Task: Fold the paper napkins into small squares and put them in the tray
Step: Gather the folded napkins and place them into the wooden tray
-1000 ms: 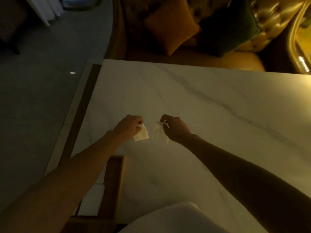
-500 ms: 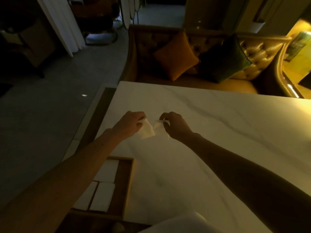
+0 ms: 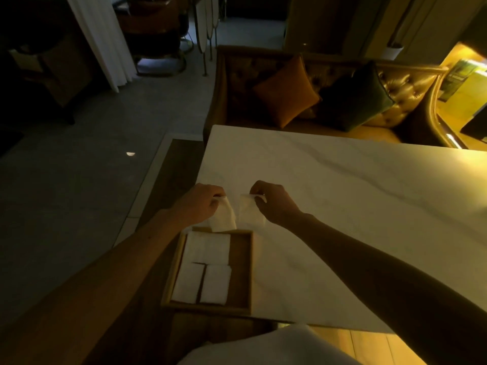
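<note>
My left hand (image 3: 201, 202) pinches the top of a white paper napkin (image 3: 224, 217) that hangs just above the far edge of the wooden tray (image 3: 243, 270). My right hand (image 3: 274, 202) pinches a second hanging white napkin piece (image 3: 250, 214) close beside it; whether the two are one napkin or separate pieces I cannot tell. Both hands hover over the white marble table (image 3: 342, 206). In the tray lie three folded white napkins: a wider one (image 3: 207, 247) at the far side and two small squares (image 3: 188, 283) (image 3: 214, 284) nearer me.
The tray sits at the table's near left corner, close to the edge. A tufted sofa (image 3: 395, 83) with an orange cushion (image 3: 286, 92) and a dark green cushion (image 3: 355, 98) stands beyond the table. Grey floor (image 3: 66, 180) lies to the left. White cloth (image 3: 263, 346) shows at the bottom.
The view tilted so the tray and its napkins came fully into sight. The hands drew slightly apart and the napkin now hangs lower, over the tray's far edge.
</note>
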